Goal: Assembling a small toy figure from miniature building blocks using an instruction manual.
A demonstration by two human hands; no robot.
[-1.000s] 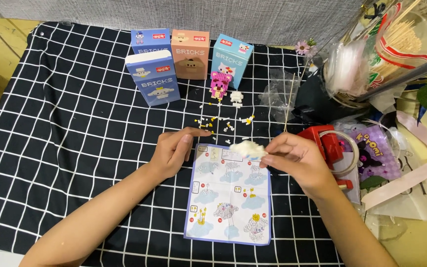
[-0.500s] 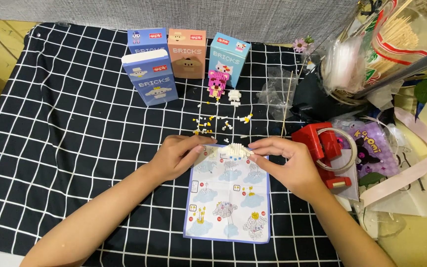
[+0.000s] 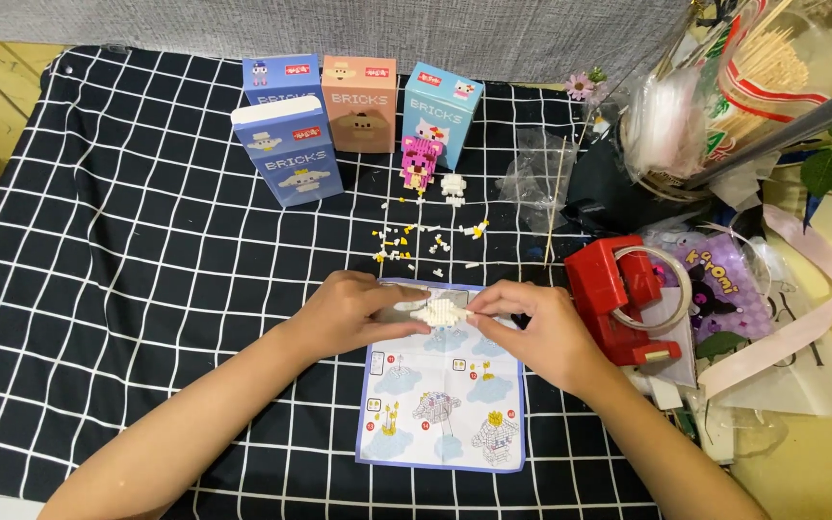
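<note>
Black checked cloth [image 3: 127, 270] covers the counter, on it four coloured boxes [image 3: 286, 149] stand at the back, an instruction sheet [image 3: 445, 404] lies in front, and above its top edge the left hand [image 3: 349, 313] and right hand [image 3: 532, 332] pinch a small white brick model [image 3: 441, 312] between their fingers, probably unfinished.

**Layout on the cloth**

An instruction sheet [image 3: 443, 404] lay at lower centre on the checked cloth [image 3: 127, 241]. Above its top edge, the left hand [image 3: 353, 313] and right hand [image 3: 532, 332] met around a small brick piece [image 3: 440, 312]. Loose bricks [image 3: 421, 241] lay above them; 4 boxes [image 3: 286, 149] stood at upper centre.
</note>
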